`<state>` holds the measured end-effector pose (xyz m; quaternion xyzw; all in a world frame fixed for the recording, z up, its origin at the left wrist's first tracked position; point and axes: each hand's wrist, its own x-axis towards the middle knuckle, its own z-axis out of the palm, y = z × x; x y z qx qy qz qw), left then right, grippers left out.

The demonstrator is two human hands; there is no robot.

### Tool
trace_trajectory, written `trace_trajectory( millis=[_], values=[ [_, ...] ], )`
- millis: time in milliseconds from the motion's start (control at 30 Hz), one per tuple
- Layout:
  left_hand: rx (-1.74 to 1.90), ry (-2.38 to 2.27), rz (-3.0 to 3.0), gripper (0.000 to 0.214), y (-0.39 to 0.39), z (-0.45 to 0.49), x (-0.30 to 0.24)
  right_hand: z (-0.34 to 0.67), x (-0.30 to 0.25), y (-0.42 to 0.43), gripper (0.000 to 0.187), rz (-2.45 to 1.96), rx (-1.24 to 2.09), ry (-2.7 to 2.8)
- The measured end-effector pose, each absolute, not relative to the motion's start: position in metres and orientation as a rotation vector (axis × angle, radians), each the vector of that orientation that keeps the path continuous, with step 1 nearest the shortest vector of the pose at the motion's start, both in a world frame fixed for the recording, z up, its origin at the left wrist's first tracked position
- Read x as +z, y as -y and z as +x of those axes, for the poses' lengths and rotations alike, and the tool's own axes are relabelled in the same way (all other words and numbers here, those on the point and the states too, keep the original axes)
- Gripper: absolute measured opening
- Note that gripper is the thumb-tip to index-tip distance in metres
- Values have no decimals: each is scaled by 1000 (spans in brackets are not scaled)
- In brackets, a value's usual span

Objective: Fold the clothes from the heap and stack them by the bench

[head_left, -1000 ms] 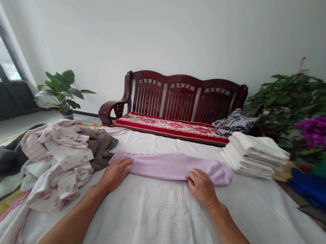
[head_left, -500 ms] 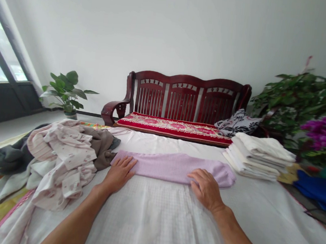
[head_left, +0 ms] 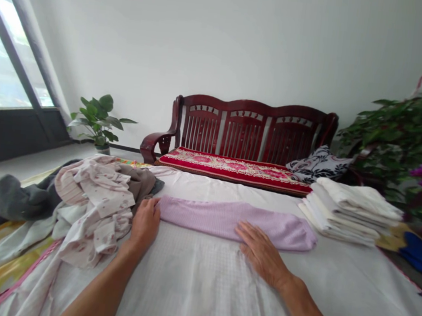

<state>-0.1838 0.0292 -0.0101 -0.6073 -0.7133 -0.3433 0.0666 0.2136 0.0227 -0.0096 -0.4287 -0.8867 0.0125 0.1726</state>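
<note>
Hands lie flat with fingers open: left hand (head_left: 146, 223) at the end of the lilac garment (head_left: 234, 222), right hand (head_left: 261, 254) on its near edge

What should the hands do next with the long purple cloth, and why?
Probably fold the left end across to the right. The lilac knit garment lies as a long narrow strip, the left hand rests at its left end, the right hand lies flat near its middle.

left hand (head_left: 145, 223) flat, right hand (head_left: 261, 254) flat, palms down
</note>
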Motion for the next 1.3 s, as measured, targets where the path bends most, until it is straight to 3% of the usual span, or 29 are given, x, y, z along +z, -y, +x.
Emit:
trace_trajectory(
  millis=[200,333,633,967,1300],
  values=[
    [-587,2546,-1821,37,-17,-188,12,208,-11,-23,48,-1318,120,2550],
    [-602,2551,-1875,44,-21,-186,9,207,-9,-23,48,-1330,112,2533],
    [-1452,2702,-1739,58,-42,-195,-17,194,-6,-24,42,-1346,76,2440],
    [-1799,2666,-1670,48,-55,-182,-15,128,26,-23,48,-1307,108,2462],
    [-3048,2507,-1003,46,-50,-153,9,100,-14,-20,50,-1306,97,2491]
  ],
)
